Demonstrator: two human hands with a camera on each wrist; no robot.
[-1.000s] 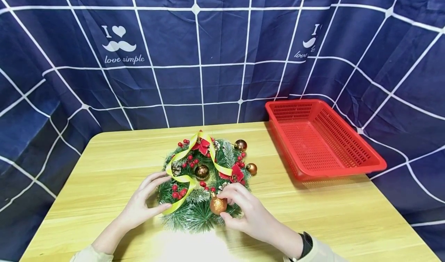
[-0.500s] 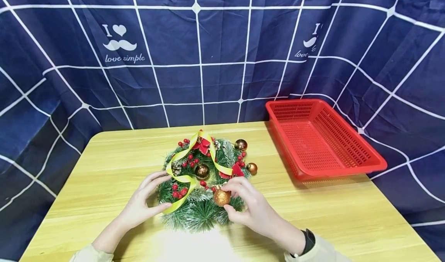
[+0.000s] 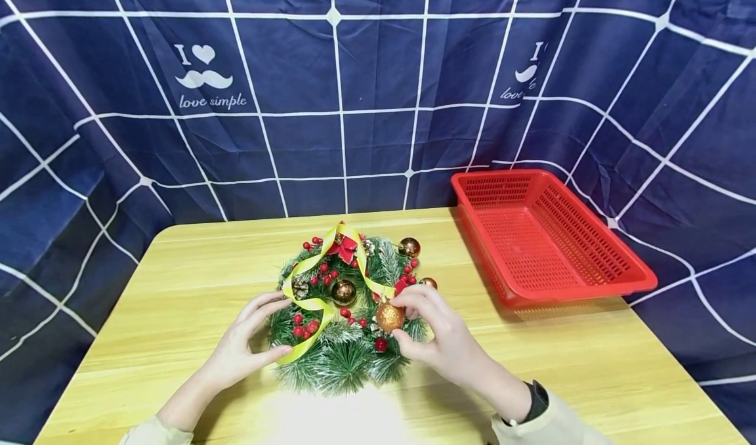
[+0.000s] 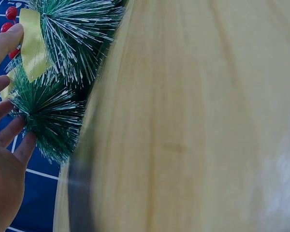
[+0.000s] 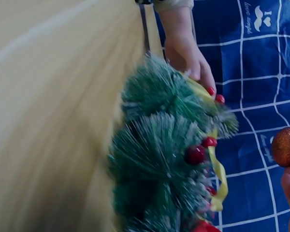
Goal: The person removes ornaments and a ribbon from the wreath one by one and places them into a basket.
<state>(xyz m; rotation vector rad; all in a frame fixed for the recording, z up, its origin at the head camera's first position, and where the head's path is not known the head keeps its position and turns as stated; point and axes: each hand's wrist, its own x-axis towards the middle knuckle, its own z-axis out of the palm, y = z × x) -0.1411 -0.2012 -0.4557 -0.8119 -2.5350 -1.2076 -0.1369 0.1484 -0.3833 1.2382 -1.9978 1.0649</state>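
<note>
A green Christmas wreath (image 3: 344,361), trimmed with red berries, red flowers and pine cones, lies on the table. A yellow ribbon (image 3: 312,258) loops loosely over it. My left hand (image 3: 239,345) rests against the wreath's left side, thumb near the ribbon's end, fingers spread in the left wrist view. Between thumb and fingers my right hand (image 3: 443,343) pinches a glittery copper Christmas bauble (image 3: 390,317), held over the wreath's right side. The right wrist view shows the bauble (image 5: 283,147) apart from the greenery. A shiny brown bauble (image 3: 343,293) sits in the wreath's centre.
Two more brown baubles, one at the upper right (image 3: 409,247) and one partly behind the right hand (image 3: 429,282), sit at the wreath's outer edge. A red plastic basket (image 3: 484,261) stands at the table's back right. Blue checked cloth (image 3: 378,143) hangs behind the table.
My right hand has carried the copper bauble up and to the right across the wreath, uncovering a dark red berry at the lower right. The left hand stays in place.
</note>
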